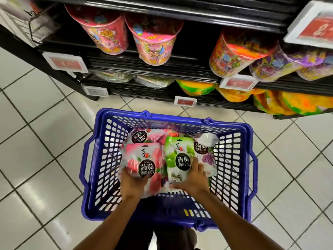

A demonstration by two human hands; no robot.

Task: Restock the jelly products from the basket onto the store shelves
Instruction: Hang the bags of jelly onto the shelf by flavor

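hands reach into a blue plastic basket (232, 159) standing on a white tiled floor (36, 141) before dark store shelves (153, 69). the left hand (132, 183) grips a pink jelly pouch (144, 159) by its lower left corner, its fingers hidden behind the pack. the right hand (195, 179) holds a green jelly pouch (178, 157), its fingers curled over the lower right edge and its thumb tucked below the bottom edge. both pouches stand nearly upright, side by side and touching, above the middle of the basket. whether either has left the pile beneath cannot be told.

more stock lies in the basket: a purple grape pouch (205, 156) just behind the green one, partly covered by it, and a second pink pouch (142, 137) at the far side.

on the shelves, two pink tubs (153, 42) sit to the left on the upper row, with an orange tub (232, 55) and purple tubs (275, 65) to the right. yellow and green bags (196, 87) fill the lowest row. red price tags (64, 64) hang along the shelf edges.
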